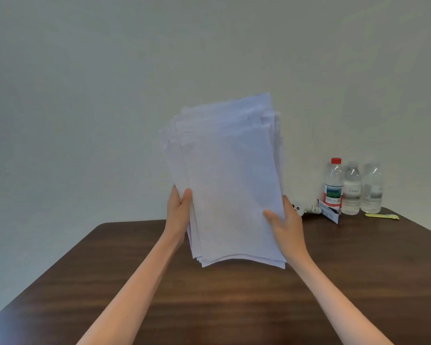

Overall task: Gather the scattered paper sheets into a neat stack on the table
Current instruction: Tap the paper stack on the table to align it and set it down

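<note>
A bundle of several white paper sheets stands upright above the dark wooden table, its lower edge lifted clear of the tabletop. The sheets are uneven at the top, with corners sticking out. My left hand grips the bundle's left edge, thumb on the front. On the right edge, my right hand holds the bundle with its thumb across the front face. The other fingers of both hands are hidden behind the paper.
Three water bottles stand at the table's back right by the wall, one with a red cap. A small white toy, a folded card and a yellow pen-like item lie near them.
</note>
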Available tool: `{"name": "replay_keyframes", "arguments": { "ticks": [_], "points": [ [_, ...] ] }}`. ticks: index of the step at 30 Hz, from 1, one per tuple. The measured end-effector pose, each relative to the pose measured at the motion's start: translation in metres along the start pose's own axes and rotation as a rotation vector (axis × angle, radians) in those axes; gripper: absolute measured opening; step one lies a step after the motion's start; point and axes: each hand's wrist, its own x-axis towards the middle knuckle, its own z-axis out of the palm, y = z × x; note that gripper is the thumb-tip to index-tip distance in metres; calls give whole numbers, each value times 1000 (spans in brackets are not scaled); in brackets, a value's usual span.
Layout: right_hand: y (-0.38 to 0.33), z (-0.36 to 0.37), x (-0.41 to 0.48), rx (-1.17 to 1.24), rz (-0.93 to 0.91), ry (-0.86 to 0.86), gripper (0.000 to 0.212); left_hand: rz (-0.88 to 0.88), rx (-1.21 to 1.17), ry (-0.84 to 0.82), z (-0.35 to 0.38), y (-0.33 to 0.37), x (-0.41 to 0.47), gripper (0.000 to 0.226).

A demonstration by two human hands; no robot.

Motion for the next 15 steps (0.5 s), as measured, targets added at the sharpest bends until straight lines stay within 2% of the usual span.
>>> {"name": "replay_keyframes", "arguments": {
  "ticks": [2, 7, 9, 11, 13, 15],
  "points": [
    [1, 2, -5, 72, 61, -22, 41, -6, -39, -64, 6, -4, -7, 30],
    [-5, -6, -3, 282, 225, -34, 30, -29, -1, -180, 3, -17, -18, 53],
    [-11, -12, 5, 336, 246, -67, 29, -22, 2, -165, 1, -10, -14, 46],
    [-18, -17, 14, 373, 256, -121, 41, 25, 31, -145, -1, 0, -8, 40],
    [-24, -22, 25, 421, 270, -167, 65, 102, 38, -121, -4, 11, -1, 42],
    [-26, -28, 36, 470, 255, -225, 70, 162, 18, -84, -6, 20, 7, 46]
  ]
}}
